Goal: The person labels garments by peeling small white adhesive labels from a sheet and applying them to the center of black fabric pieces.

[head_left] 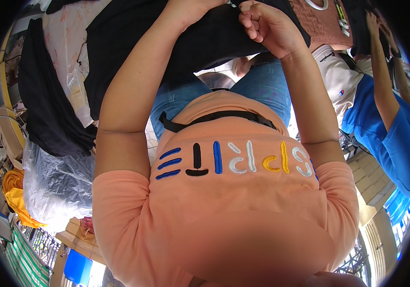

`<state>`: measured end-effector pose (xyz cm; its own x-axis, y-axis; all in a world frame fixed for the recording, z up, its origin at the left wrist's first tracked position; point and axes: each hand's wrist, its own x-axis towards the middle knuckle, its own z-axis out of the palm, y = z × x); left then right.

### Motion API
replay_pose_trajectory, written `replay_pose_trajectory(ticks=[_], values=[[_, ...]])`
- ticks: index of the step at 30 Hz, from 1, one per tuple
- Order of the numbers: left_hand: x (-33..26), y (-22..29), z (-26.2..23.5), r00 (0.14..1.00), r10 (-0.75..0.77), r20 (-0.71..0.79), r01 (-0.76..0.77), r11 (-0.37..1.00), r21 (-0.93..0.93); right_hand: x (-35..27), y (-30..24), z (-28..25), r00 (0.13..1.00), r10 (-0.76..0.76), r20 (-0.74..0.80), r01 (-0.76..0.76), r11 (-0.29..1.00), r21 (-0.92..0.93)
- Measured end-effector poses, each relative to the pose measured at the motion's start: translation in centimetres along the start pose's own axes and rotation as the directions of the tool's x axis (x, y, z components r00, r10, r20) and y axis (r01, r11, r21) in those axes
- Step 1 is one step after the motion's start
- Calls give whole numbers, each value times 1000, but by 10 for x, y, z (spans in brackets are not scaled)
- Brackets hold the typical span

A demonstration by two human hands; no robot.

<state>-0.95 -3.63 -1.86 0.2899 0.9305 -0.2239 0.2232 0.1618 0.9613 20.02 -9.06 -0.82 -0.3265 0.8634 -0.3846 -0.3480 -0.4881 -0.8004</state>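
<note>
Black cloth [200,52] is spread in front of me and hangs over my lap. My left hand [198,6] is at the top edge of the picture, over the cloth. Its fingers are partly cut off; what shows of them looks closed, and I cannot make out what they hold. My right hand [273,29] is just right of it, also over the cloth. Its fingers are curled in, thumb and forefinger close together near the top edge. Anything in that pinch is too small or hidden to name.
At the left hangs another black cloth piece [42,91], beside clear plastic sheeting [57,182] and yellow-orange cloth [18,196]. A reddish-brown surface [319,24] at upper right bears a white ring [317,4] and a green-handled tool [342,19]. Close on my right sits a person in blue [377,129].
</note>
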Motion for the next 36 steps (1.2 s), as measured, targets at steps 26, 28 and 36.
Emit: replay_pose_trajectory(ticks=[26,28,36], values=[[-1,2,-5,997,-75,15,77,985,-151,-23,-31,11,998,-45,49,66,755,-653],[-2,4,-3,997,-75,20,77,984,-158,-22,-36,16,992,-126,-22,76,723,-687],[-1,-2,-4,999,-36,25,39,989,-140,-6,-21,24,938,-330,-106,178,721,-670]])
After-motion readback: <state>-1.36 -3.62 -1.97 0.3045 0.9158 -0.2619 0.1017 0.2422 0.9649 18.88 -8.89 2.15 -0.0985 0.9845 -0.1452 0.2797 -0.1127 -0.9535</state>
